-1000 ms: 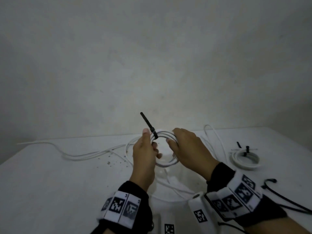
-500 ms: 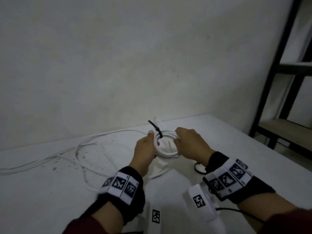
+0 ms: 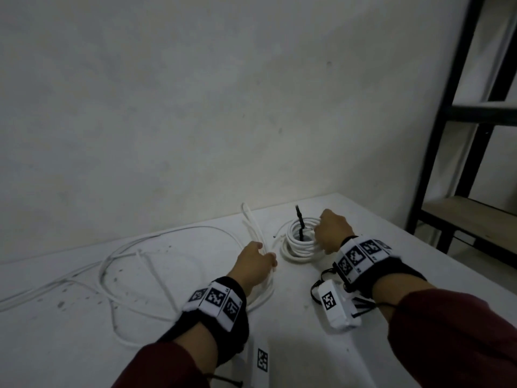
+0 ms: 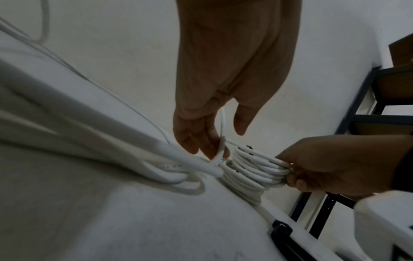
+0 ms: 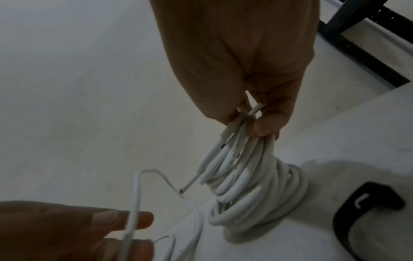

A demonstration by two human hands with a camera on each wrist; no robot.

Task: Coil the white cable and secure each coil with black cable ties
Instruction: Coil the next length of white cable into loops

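**Loose cable runs left from your left grip; tied coil sits under your right**

Nearest you, your left hand (image 3: 256, 263) has a strand of the loose white cable (image 3: 173, 278) between thumb and fingers (image 4: 196, 139). The left wrist view shows the fingers only lightly bent around it, so take it as a soft pinch and no firm clamp. From that grip the slack spreads away toward the left edge of the worktop (image 3: 70, 345), in wide open loops lying flat, with one stiff bend rising toward the back edge. The long run of the cable therefore lies left and slightly behind the grip.

Just beyond and to the right, your right hand (image 3: 331, 233) is curled tightly around one side of the wound coil (image 3: 298, 243), fingers through the bundle and thumb pressing it. The far side of the coil rests on the worktop near the back right corner. A black cable tie (image 3: 300, 224) crosses its far rim with the tail standing upright. A cut end of cable (image 5: 182, 190) pokes out of the coil toward your left hand.

The two grips are near each other but apart. Judging by this, the next coil starts on the left, so your left hand is the nearer one for drawing in slack, and the pull will come across the worktop from the left edge.
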